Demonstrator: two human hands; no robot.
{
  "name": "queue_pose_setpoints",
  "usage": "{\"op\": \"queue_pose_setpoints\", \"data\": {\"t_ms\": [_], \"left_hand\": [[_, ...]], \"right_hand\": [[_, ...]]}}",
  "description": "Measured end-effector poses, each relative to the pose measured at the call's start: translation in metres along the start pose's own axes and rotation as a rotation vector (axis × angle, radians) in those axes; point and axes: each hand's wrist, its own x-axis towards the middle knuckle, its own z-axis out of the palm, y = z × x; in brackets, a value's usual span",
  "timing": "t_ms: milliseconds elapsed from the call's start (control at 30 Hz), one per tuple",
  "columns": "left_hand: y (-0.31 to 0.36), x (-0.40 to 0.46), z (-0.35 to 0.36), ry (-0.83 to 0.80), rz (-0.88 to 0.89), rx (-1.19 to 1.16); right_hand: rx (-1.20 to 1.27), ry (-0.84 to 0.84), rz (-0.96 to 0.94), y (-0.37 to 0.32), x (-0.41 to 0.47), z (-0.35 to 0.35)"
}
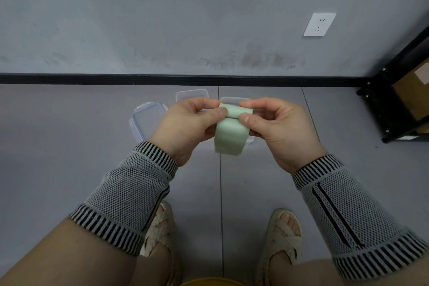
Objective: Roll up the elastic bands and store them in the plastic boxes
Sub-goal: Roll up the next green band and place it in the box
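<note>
A pale green elastic band [229, 133] hangs between my two hands above the grey floor, its top end curled into a small roll. My left hand [185, 123] pinches the roll's left end with thumb and fingers. My right hand [276, 123] pinches the right end the same way. Below and behind the hands lie clear plastic boxes on the floor: one with a blue-edged lid [146, 121] at the left, one [191, 95] further back, and a third [229, 100] mostly hidden behind the band and my right hand.
A grey wall with a black skirting board [162, 79] and a white socket [320, 24] stands ahead. A black metal shelf [383, 104] holding a cardboard box is at the right. My sandalled feet [281, 234] stand on the floor below.
</note>
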Motion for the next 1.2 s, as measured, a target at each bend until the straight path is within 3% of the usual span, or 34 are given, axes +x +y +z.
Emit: {"op": "queue_pose_setpoints", "data": {"t_ms": [200,333,700,800,967,1200], "left_hand": [[0.0,-0.001,-0.006,0.0,0.06,0.105],[-0.005,-0.001,-0.004,-0.002,0.115,0.247],[-0.015,0.0,0.005,0.01,0.18,0.594],[-0.011,0.002,0.002,0.064,0.183,0.596],[-0.01,0.001,-0.003,-0.022,0.181,0.656],[-0.004,-0.001,-0.004,0.023,0.234,0.464]], "right_hand": [[-0.047,-0.056,0.039,0.001,0.001,-0.002],[-0.206,-0.072,-0.004,0.003,0.002,-0.006],[-0.729,-0.342,0.012,0.003,0.001,-0.007],[-0.499,-0.257,0.071,0.003,0.0,-0.008],[0.021,-0.198,0.247,0.002,0.004,-0.016],[0.108,-0.137,0.264,-0.001,0.004,-0.013]]}}
